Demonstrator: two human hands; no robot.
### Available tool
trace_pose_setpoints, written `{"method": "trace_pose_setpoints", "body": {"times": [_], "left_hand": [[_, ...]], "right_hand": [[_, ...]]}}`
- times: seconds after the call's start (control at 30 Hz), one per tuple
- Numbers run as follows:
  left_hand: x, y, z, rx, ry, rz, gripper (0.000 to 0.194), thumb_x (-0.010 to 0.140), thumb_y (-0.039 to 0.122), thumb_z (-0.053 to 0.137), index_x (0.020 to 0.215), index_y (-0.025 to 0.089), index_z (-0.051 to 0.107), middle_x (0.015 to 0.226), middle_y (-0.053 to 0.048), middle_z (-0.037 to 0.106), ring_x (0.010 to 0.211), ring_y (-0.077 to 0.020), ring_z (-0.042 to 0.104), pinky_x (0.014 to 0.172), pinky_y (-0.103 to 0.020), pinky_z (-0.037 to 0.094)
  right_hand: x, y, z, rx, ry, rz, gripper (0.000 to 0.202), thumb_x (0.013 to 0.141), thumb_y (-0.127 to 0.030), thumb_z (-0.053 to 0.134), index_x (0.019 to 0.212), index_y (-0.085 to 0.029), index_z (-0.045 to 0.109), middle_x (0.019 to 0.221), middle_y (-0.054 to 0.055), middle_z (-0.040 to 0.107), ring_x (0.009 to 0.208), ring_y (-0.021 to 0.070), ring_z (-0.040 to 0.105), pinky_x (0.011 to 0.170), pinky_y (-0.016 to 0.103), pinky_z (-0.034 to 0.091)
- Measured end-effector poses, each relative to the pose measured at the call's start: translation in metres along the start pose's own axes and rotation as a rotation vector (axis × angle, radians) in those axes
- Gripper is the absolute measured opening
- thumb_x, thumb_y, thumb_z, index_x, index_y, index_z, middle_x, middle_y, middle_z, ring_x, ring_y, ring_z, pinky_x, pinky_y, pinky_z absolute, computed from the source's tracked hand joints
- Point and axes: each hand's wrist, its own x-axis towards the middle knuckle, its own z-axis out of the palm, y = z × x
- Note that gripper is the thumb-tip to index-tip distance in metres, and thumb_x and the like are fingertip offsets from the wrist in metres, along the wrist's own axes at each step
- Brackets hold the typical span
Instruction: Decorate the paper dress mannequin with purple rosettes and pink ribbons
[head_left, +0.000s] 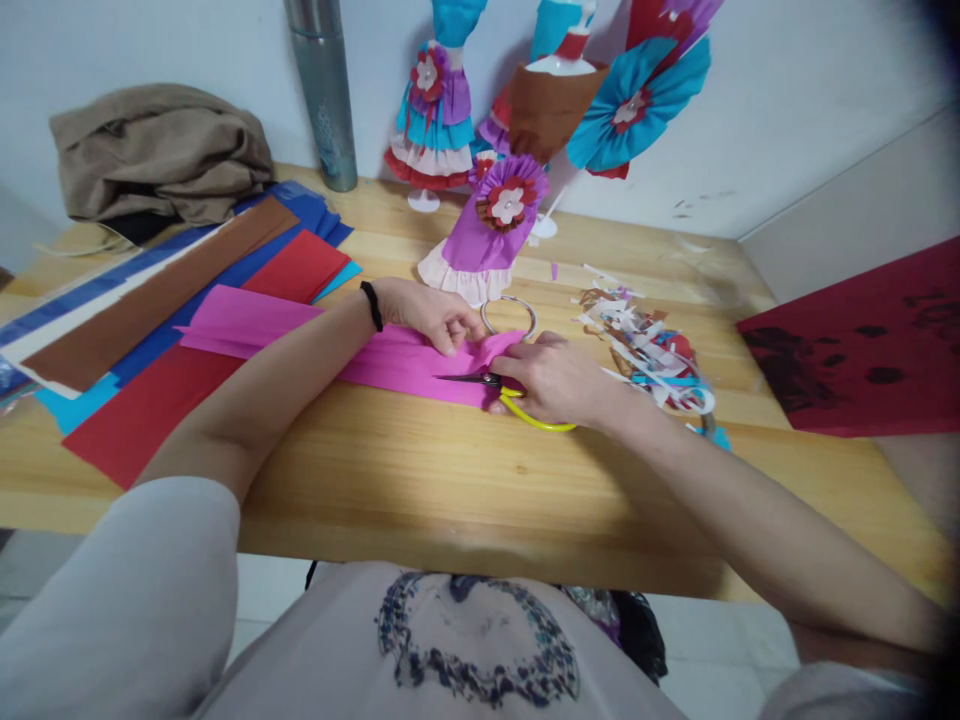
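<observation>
Scissors (490,380) over pink paper (405,371) — open table (420,470) toward its near edge

Wooden tabletop (517,480): open lane along the front, between left forearm (300,368) and right forearm (720,500); second open strip, between paper-scrap heap (660,350) and red panel (862,345). Obstacles: yellow-handled scissors (536,420), blades pointing left; metal ring (510,298), just behind pink crepe paper (412,378); purple-and-white paper dress (484,240), beyond the ring; grey flask (324,100), rear left; red crepe paper (135,430) and brown paper strip (172,285), covering the left side
</observation>
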Motion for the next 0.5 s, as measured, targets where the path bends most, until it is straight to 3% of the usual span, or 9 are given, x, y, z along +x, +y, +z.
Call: {"method": "trace_pose_setpoints", "body": {"times": [0.5], "left_hand": [[-0.005, 0.002, 0.0, 0.044, 0.03, 0.007, 0.05, 0.069, 0.032, 0.071, 0.115, 0.015, 0.062, 0.076, 0.0, 0.06, 0.067, -0.0137, 0.05, 0.061, -0.024, 0.037]], "right_hand": [[-0.001, 0.007, 0.013, -0.009, 0.05, -0.047, 0.054, 0.094, -0.061, 0.043, 0.107, -0.016, 0.069, 0.08, 0.01, 0.069, 0.073, 0.0235, 0.062, 0.067, 0.033, 0.034]]}}
